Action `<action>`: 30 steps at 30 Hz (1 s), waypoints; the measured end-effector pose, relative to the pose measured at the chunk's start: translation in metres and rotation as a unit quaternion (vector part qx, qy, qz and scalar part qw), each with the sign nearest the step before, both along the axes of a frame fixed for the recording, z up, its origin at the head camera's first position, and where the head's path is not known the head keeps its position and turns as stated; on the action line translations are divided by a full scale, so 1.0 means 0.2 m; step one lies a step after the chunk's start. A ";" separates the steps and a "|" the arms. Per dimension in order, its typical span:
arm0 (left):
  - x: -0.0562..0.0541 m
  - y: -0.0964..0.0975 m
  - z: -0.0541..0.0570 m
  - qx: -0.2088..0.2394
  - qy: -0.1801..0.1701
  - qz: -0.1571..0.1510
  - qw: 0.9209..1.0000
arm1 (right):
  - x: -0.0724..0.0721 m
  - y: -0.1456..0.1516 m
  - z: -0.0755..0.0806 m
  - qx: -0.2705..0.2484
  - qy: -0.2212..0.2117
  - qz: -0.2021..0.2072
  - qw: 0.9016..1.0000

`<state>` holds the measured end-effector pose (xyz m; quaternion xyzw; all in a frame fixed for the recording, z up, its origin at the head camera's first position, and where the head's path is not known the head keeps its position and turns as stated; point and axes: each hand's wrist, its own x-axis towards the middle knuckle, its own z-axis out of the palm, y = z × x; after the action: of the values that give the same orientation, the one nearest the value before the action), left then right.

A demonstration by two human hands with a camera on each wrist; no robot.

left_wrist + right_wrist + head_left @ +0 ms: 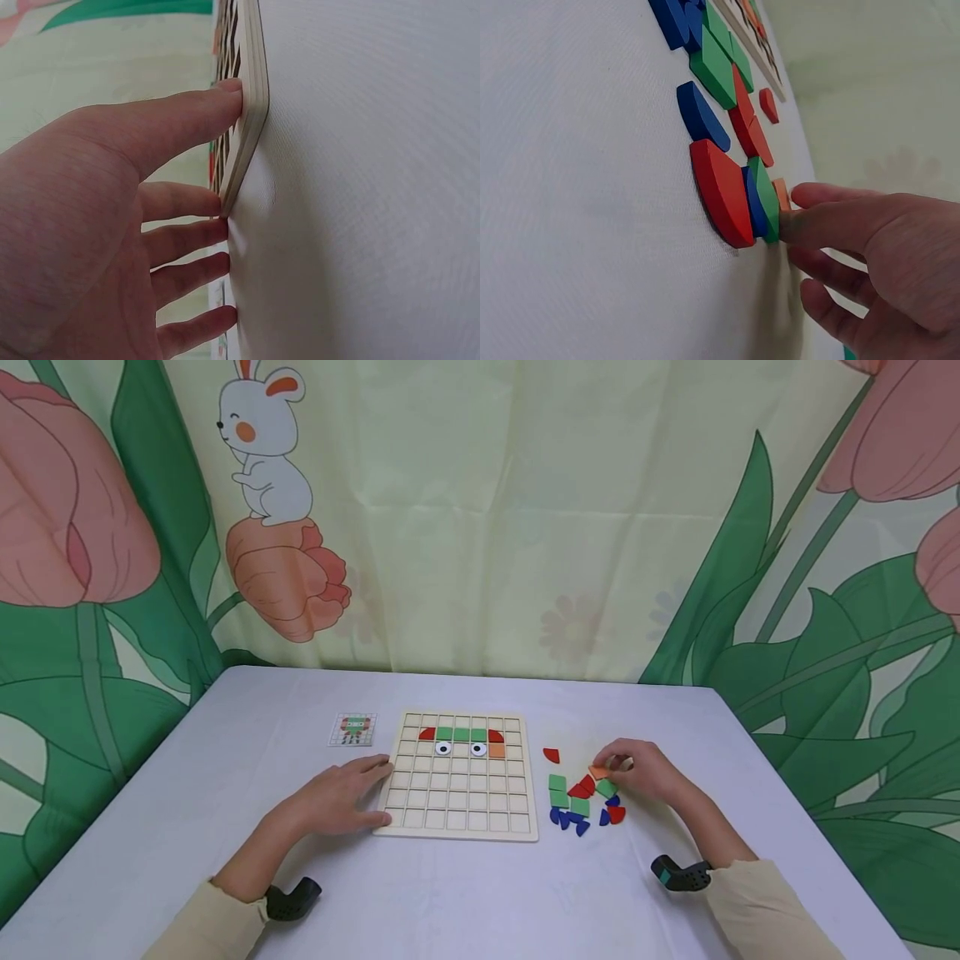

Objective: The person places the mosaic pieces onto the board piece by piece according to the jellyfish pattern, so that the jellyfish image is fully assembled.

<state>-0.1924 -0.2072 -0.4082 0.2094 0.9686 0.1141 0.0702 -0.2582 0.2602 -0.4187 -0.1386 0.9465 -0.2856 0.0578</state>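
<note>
Orange tile [597, 772], flat and partly hidden, is showing at three o'clock from the wooden grid board [456, 797]; the right hand [643, 768] is apparently pinching it, while the spread left hand [341, 797] is touching the board's nine-o'clock edge.

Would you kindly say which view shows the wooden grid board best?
The head view, because nearly the whole wooden grid board shows. Left wrist: its edge, steeply angled; right wrist: only part, cropped at the top.
</note>
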 end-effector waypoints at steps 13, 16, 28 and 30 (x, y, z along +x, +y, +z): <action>0.00 0.01 -0.01 0.005 0.002 0.004 1.000 | -0.03 -0.12 0.03 -0.010 0.019 -0.023 1.000; 0.00 0.01 -0.01 0.004 0.002 0.006 1.000 | -0.04 -0.22 0.05 -0.035 0.011 -0.018 0.999; 0.00 0.00 -0.01 -0.006 -0.002 0.006 1.000 | -0.11 -0.74 0.03 -0.091 0.038 0.071 0.993; 0.00 0.00 -0.01 -0.004 -0.002 0.003 1.000 | -0.12 -0.81 0.02 -0.096 0.047 0.085 0.991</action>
<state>-0.1926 -0.2079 -0.4103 0.2065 0.9694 0.1110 0.0723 -0.2822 0.0987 -0.4148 -0.2365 0.9012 -0.3625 0.0233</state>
